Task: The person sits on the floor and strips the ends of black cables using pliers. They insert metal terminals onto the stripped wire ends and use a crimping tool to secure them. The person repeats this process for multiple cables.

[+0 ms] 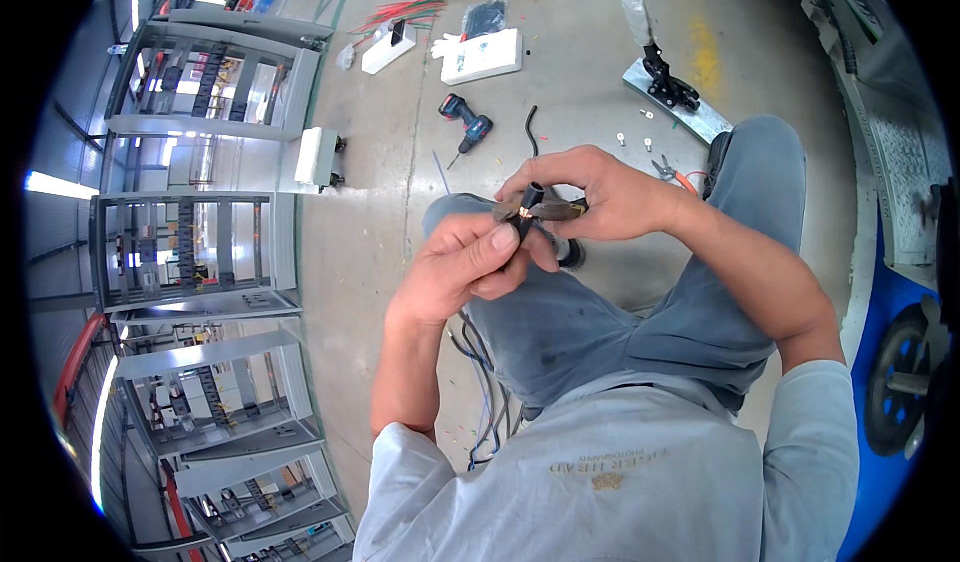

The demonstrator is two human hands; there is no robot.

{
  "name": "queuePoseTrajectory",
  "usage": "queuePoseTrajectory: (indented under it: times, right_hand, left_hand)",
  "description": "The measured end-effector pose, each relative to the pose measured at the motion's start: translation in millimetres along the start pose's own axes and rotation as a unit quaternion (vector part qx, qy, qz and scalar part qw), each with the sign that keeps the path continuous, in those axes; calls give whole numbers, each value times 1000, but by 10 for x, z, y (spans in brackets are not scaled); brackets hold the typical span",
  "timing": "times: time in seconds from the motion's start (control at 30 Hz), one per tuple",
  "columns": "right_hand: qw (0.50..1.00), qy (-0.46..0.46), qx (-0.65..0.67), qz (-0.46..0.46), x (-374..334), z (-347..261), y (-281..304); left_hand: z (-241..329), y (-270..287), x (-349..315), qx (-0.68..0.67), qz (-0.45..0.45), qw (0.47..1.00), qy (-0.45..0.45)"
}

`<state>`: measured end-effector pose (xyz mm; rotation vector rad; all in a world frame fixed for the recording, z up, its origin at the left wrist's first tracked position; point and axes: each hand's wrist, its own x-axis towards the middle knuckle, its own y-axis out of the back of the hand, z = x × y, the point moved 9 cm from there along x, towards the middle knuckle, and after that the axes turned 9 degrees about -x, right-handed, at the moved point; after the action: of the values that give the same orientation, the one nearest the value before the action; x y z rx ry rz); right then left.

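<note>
My left hand point(470, 262) is closed around a thick black cable point(521, 230), thumb pressed along it. Bright copper shows near the cable's end, just below a short black sleeve of insulation point(534, 193). My right hand point(605, 197) grips a cutting tool point(556, 211) with a flat grey metal blade and a bit of yellow and black at its handle. The blade lies against the cable at the copper; its handle is mostly hidden by my fingers. Both hands meet above my knees, fingertips close together.
A cordless drill point(466, 122) lies on the floor ahead, near a black cable offcut point(532, 130). Orange-handled pliers point(674, 174), metal lugs point(648, 145) and a black crimping tool point(668, 84) are at right. Loose cables point(485, 392) trail below; open cabinets point(190, 242) line the left.
</note>
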<state>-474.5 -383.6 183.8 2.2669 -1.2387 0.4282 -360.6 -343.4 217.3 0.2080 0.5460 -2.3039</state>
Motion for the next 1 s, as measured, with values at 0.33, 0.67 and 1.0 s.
queuePoseTrajectory:
  times: [0.33,0.67,1.0]
  right_hand:
    - [980,-127,-50,147,-108,175,184]
    - [894,-239,153,347,-474,934,1284]
    - [874,-431,115,193,-991,1377,895]
  left_hand:
    - [52,131,109,55,152,987,10]
    - [8,400,-272,114,212,968,-63]
    - [1024,1815,-2388,323,599,714,-162]
